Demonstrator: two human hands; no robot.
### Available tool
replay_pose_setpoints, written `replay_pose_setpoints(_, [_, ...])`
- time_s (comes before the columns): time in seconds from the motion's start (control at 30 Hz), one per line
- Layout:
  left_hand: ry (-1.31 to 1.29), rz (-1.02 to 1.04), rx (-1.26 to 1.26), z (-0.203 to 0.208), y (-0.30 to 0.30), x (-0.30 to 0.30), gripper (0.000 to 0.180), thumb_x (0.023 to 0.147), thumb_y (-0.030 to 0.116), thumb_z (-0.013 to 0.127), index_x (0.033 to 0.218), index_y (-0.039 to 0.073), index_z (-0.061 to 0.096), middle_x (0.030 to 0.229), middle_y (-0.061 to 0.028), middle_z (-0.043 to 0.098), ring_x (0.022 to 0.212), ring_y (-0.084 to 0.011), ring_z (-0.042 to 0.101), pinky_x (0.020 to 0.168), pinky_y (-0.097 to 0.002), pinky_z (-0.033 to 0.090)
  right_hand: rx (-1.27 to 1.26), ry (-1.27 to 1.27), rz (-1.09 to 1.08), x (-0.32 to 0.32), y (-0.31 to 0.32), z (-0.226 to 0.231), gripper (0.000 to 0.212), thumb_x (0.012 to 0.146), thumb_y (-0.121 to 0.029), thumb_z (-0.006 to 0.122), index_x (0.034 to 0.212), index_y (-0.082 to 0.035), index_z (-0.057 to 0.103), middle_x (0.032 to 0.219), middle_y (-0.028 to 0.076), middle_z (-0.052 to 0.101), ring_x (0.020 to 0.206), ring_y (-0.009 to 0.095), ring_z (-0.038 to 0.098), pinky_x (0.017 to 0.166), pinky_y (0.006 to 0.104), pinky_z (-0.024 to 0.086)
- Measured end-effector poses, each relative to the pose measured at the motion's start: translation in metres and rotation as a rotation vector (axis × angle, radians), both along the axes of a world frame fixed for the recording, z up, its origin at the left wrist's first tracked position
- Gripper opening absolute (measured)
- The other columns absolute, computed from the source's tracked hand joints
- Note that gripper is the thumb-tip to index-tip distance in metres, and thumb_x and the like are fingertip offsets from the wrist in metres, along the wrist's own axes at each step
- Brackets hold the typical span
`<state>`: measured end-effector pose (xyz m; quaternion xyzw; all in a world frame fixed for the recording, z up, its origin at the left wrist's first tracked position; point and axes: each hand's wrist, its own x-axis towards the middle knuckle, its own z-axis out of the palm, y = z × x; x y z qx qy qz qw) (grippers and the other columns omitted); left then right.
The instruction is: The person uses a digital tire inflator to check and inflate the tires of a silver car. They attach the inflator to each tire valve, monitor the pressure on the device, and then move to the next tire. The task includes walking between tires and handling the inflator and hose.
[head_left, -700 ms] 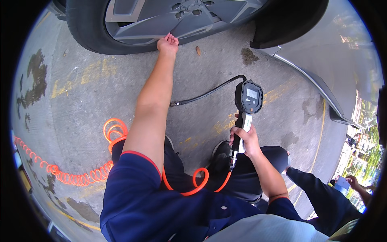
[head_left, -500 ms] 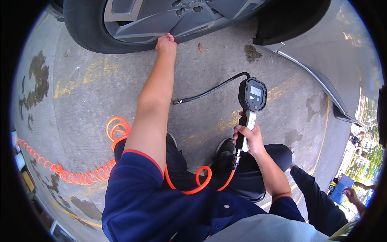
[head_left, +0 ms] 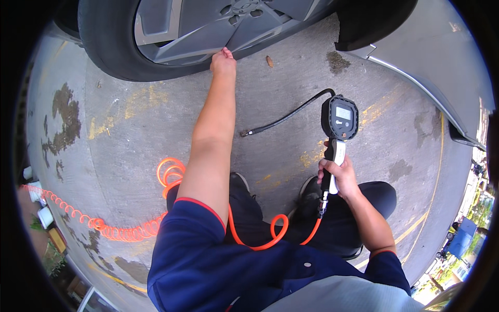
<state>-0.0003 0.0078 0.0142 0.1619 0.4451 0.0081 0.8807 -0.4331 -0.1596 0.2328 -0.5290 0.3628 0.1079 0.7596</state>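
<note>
My left hand point(head_left: 223, 62) reaches forward to the lower part of the grey alloy wheel point(head_left: 205, 39), where the rim meets the black tire point(head_left: 112, 57). Its fingers are pinched together, and what lies between them is hidden. My right hand point(head_left: 339, 174) is wrapped round the handle of a digital tire inflator point(head_left: 340, 118), held upright with its lit screen facing me. From the inflator's head a short black hose point(head_left: 291, 110) curves leftward, its metal end fitting point(head_left: 245, 133) hanging free, apart from the wheel. An orange air hose point(head_left: 312, 232) joins the handle's base.
The orange coiled hose point(head_left: 130, 229) runs off to the left over the concrete floor point(head_left: 130, 171). At the right, the grey car body point(head_left: 436, 52) and its lower sill curve past me. A dry leaf point(head_left: 270, 61) lies near the tire. A blue object point(head_left: 462, 238) stands far right.
The view has shifted, so most things sit farther right. Another person's dark sleeve and hand at the lower right have left the picture. Both my hands keep their places.
</note>
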Motion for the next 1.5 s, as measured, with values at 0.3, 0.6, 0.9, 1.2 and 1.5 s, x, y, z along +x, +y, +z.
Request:
replay_pose_setpoints(0.3, [-0.163, -0.231, -0.032, 0.0, 0.006, -0.012, 0.014, 0.097, 0.01, 0.053, 0.09, -0.001, 0.058, 0.082, -0.0075, 0.061, 0.068, -0.0155, 0.058, 0.056, -0.0264, 0.046, 0.048, -0.014, -0.006, -0.001, -0.001, -0.001, 0.06, 0.084, 0.0, 0.062, 0.136, -0.003, 0.034, 0.083, 0.009, 0.06, 0.063, 0.018, 0.062, 0.057, 0.0329, 0.054])
replay_pose_setpoints(0.6, [-0.205, -0.378, -0.027, -0.026, 0.018, -0.003, 0.018, 0.1, 0.015, 0.047, 0.095, 0.0, 0.056, 0.074, -0.0058, 0.055, 0.065, -0.0156, 0.053, 0.055, -0.0276, 0.041, 0.056, 0.02, -0.026, -0.004, -0.004, -0.002, 0.062, 0.083, 0.0, 0.062, 0.138, -0.004, 0.033, 0.083, 0.008, 0.06, 0.063, 0.017, 0.062, 0.057, 0.0329, 0.055])
replay_pose_setpoints(0.9, [-0.276, -0.449, 0.084, -0.037, -0.01, -0.044, 0.019, 0.099, 0.014, 0.046, 0.099, -0.001, 0.058, 0.084, -0.0081, 0.059, 0.072, -0.0167, 0.055, 0.061, -0.0289, 0.046, 0.06, -0.018, -0.017, -0.002, -0.004, 0.001, 0.061, 0.084, -0.001, 0.062, 0.137, -0.003, 0.033, 0.083, 0.009, 0.059, 0.063, 0.017, 0.061, 0.057, 0.032, 0.054])
replay_pose_setpoints(1.2, [0.353, -0.896, 0.687, -0.046, -0.074, -0.212, 0.062, 0.094, 0.051, 0.044, 0.114, -0.004, 0.063, 0.115, -0.0237, 0.063, 0.099, -0.0422, 0.061, 0.078, -0.0581, 0.05, 0.051, -0.149, 0.038, -0.001, 0.006, 0.026, 0.071, 0.079, -0.005, 0.063, 0.141, 0.002, 0.03, 0.081, 0.011, 0.058, 0.062, 0.019, 0.061, 0.057, 0.033, 0.055])
replay_pose_setpoints(1.5, [0.431, -1.19, 0.114, 0.006, -0.109, -0.265, 0.066, 0.076, 0.074, 0.064, 0.067, 0.016, 0.034, 0.053, 0.0046, 0.023, 0.041, -0.0107, 0.019, 0.043, -0.0259, 0.021, 0.175, -0.321, 0.082, -0.037, -0.006, 0.058, 0.082, 0.075, -0.012, 0.069, 0.142, 0.001, 0.024, 0.078, 0.013, 0.055, 0.059, 0.021, 0.059, 0.056, 0.0354, 0.055])
